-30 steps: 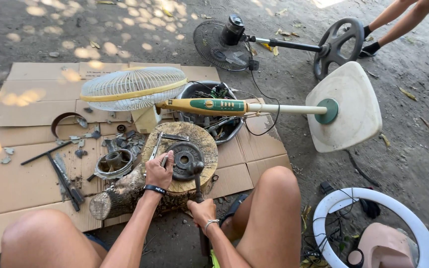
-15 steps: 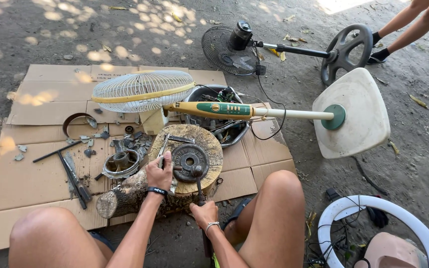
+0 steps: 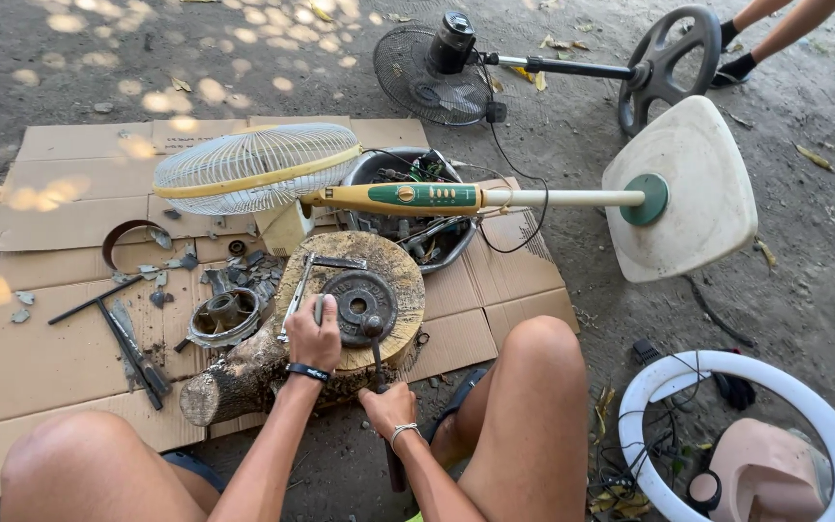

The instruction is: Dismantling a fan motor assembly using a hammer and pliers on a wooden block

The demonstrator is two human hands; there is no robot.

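Observation:
A round dark metal disc (image 3: 359,302) lies on a wooden stump slice (image 3: 403,275) between my knees. My left hand (image 3: 313,338) rests on the disc's left edge, closed on a short metal punch (image 3: 319,306) that stands against it. My right hand (image 3: 388,408) grips the handle of a hammer (image 3: 375,333), whose head sits on the disc's lower right part. The stump slice leans on a short log (image 3: 234,382).
A white and yellow stand fan (image 3: 253,166) lies across the cardboard (image 3: 41,338), its base (image 3: 688,193) at the right. Behind the stump is a metal bowl of parts (image 3: 379,166). A motor housing (image 3: 224,317) and hand tools (image 3: 132,343) lie left. A black fan (image 3: 432,72) and another person's legs (image 3: 775,29) are far back. A white ring (image 3: 736,382) is at the right.
Both hands stay on the disc and the hammer in the same places. Only the view has drifted slightly.

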